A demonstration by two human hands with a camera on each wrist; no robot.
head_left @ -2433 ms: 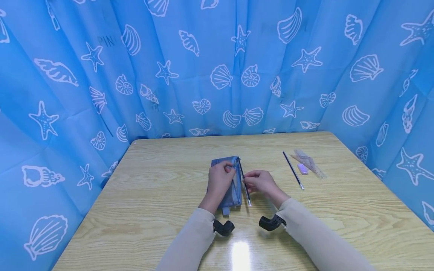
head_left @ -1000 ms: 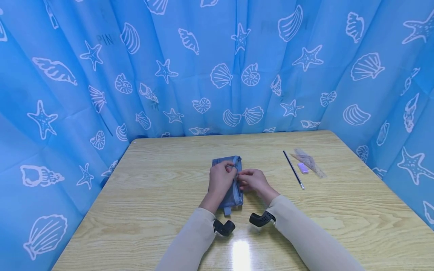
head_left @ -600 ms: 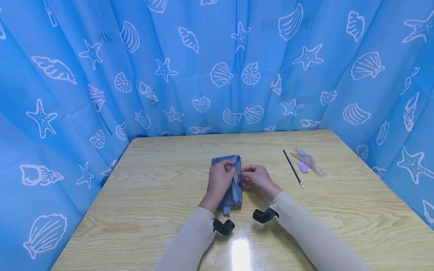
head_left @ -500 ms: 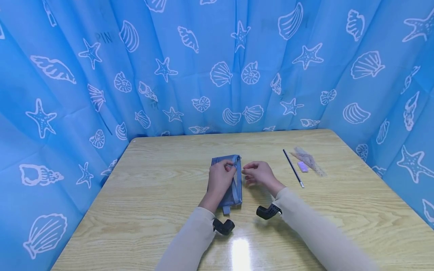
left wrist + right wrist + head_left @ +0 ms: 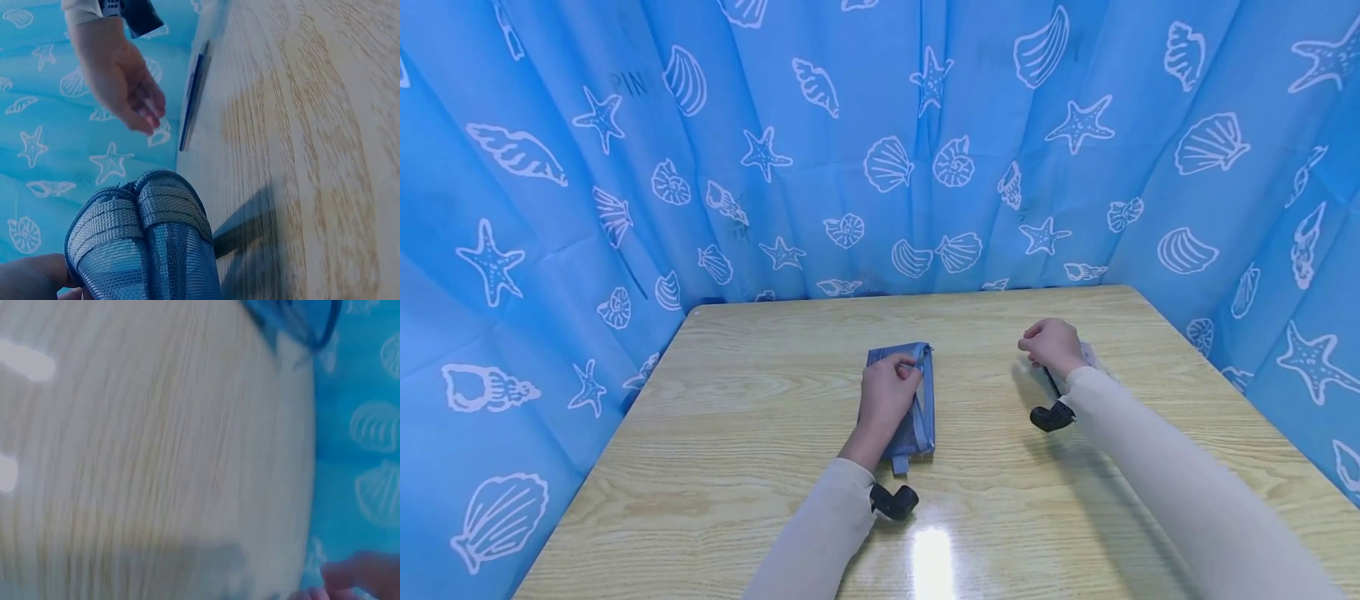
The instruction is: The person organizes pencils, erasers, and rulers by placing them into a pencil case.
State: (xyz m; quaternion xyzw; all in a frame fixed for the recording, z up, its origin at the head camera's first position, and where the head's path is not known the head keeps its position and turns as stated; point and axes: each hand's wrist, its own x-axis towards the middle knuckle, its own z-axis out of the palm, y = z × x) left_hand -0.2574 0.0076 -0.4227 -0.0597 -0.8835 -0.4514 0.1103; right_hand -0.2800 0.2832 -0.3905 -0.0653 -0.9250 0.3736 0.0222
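Note:
A blue mesh zip pencil case (image 5: 925, 417) lies in the middle of the table in the head view. My left hand (image 5: 886, 396) pinches its upper edge near the zip. The left wrist view shows the case's mesh end (image 5: 169, 219) close up, beside the left fingertips. Off to the right, my right hand (image 5: 1054, 344) hovers above a dark pencil (image 5: 1051, 382), its fingers loosely bent around nothing. In the left wrist view the whole pencil (image 5: 194, 94) lies on the table apart from that hand. The right wrist view catches only some right fingertips (image 5: 359, 575).
Clear plastic rulers (image 5: 1088, 357) lie on the wooden table (image 5: 760, 400), largely covered by the right hand and wrist. A blue shell-print curtain (image 5: 880, 167) hangs right behind the table's far edge. Each wrist wears a black camera mount (image 5: 895, 502).
The pencil beside the case went in under the right fingers and no longer shows. Since then my right hand has moved away rightward to the other pencil. The left hand stayed on the case.

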